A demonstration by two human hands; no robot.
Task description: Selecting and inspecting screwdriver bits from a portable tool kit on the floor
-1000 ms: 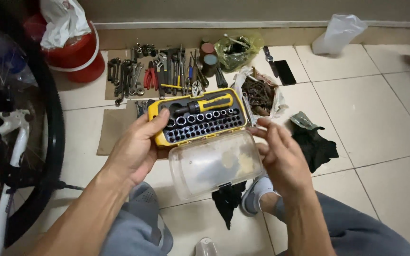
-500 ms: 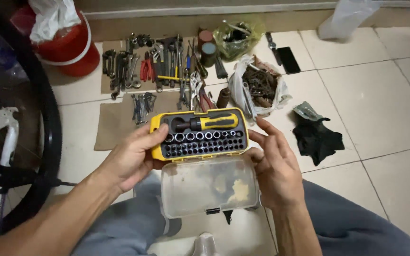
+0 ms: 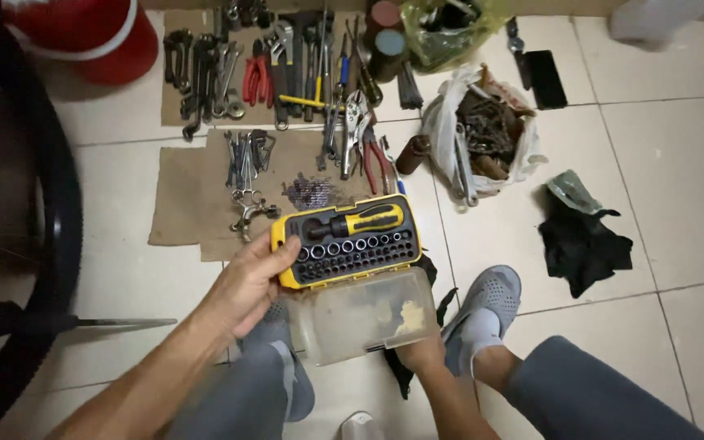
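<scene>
Left hand (image 3: 246, 285) grips the open bit case (image 3: 345, 241) by its edge; right hand (image 3: 421, 354) props the lid (image 3: 364, 314) from beneath; a tilt could spill bits onto the floor (image 3: 678, 147)

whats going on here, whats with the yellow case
A person sitting on a tiled floor holds an open yellow bit-set case. The left hand grips its left edge; the right hand is under the clear lid. A screwdriver handle lies inside. Hand tools are spread on cardboard beyond.
</scene>
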